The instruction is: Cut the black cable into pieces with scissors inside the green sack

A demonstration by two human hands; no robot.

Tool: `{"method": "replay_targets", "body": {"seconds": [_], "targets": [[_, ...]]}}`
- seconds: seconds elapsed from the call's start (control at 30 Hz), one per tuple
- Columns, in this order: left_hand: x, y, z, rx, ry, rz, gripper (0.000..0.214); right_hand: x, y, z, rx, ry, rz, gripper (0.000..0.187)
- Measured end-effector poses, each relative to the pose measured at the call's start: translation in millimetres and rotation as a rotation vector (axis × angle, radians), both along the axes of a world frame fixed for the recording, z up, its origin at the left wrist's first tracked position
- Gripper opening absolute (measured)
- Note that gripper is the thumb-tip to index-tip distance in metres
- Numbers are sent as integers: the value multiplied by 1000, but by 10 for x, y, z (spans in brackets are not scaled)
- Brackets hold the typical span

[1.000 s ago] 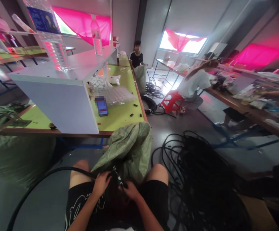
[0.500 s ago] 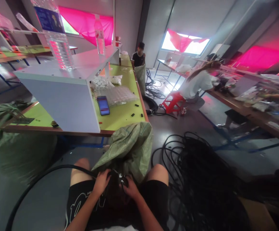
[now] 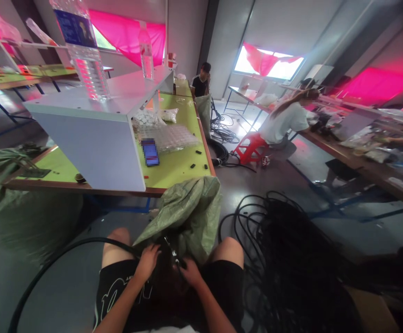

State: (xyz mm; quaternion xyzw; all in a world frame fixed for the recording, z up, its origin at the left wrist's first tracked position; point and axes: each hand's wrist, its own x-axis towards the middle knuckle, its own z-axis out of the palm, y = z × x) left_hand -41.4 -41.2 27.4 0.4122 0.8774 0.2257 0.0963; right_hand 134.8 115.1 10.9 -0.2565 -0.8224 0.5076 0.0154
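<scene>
Above lap (image 3: 222,286), tool (image 3: 174,254) slanting, tip forward-left

Left hand (image 3: 148,261) curled, right hand (image 3: 190,272) clenched; near each other between knees (image 3: 234,249), forearms (image 3: 120,303) angled inward.

From our right hand (image 3: 190,272), the sack (image 3: 204,215) blocks twelve o'clock, our knee (image 3: 232,250) two, the cable (image 3: 90,240) nine. We could pass over floor (image 3: 238,182) past one, short of the cable pile (image 3: 291,249).
</scene>
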Motion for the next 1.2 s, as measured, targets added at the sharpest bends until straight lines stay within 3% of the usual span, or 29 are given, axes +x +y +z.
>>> {"method": "replay_targets", "body": {"seconds": [0.2,0.37,0.53,0.7,0.87,1.03,1.2], "targets": [[-1,5,61,-7,-25,-42,32,17,-16,1,14,77,18,50],[2,6,84,2,-43,-65,33,28,-27,-52,87,-126,-39,52],[7,2,51,-21,-71,-76,35,21,-8,-22,-16,-21,29,57],[13,10,48,-51,-55,-73,36,30,-38,31,102,-177,-72,62],[25,5,130,-80,-97,-58,34,15,-40,74,-59,-9,41,65],[44,-32,164,-22,-139,-15,32,24,-57,-37,68,-131,-49,70],[62,-35,192,-2,-150,1,32,20,-74,-167,-24,-28,-28,70]]}}
